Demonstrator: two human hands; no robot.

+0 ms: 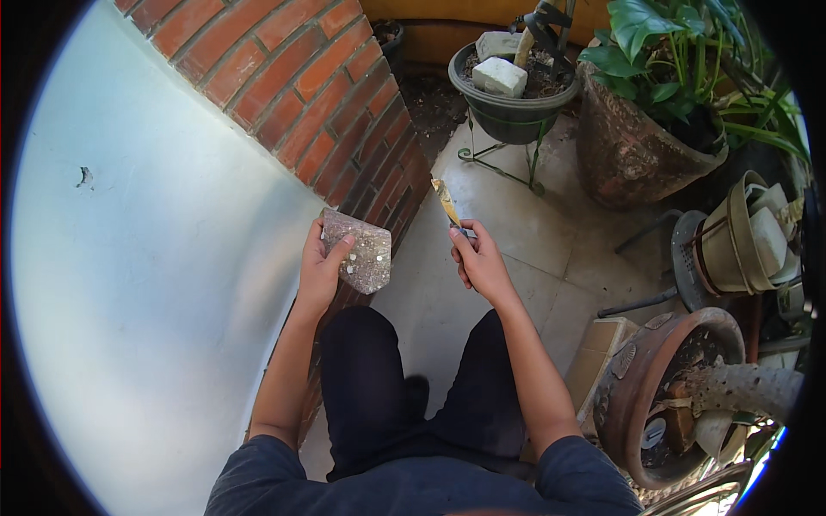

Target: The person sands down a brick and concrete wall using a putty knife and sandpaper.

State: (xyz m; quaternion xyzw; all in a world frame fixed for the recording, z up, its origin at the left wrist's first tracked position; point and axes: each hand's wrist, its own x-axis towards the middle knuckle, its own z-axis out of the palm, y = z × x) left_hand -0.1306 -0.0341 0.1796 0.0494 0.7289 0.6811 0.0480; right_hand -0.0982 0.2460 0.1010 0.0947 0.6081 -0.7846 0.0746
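My left hand (319,268) grips a flat, broken piece of speckled stone (365,251), reddish-brown with pale chips. The thumb lies on its upper face and the other fingers go behind it. My right hand (478,263) is closed round the handle of a narrow scraper (445,202), whose stained yellowish blade points up and away from me. Most of its handle is hidden by the fingers, though a bit of blue shows. Stone and blade are apart, both held in the air above my knees.
To the left stand a white wall (146,258) and a red brick wall (284,82). Pale floor tiles (430,292) lie ahead. On the right are a dark pot on a stand (516,127), a big brown planter (632,155), a beige pot (731,241) and a terracotta pot (628,387).
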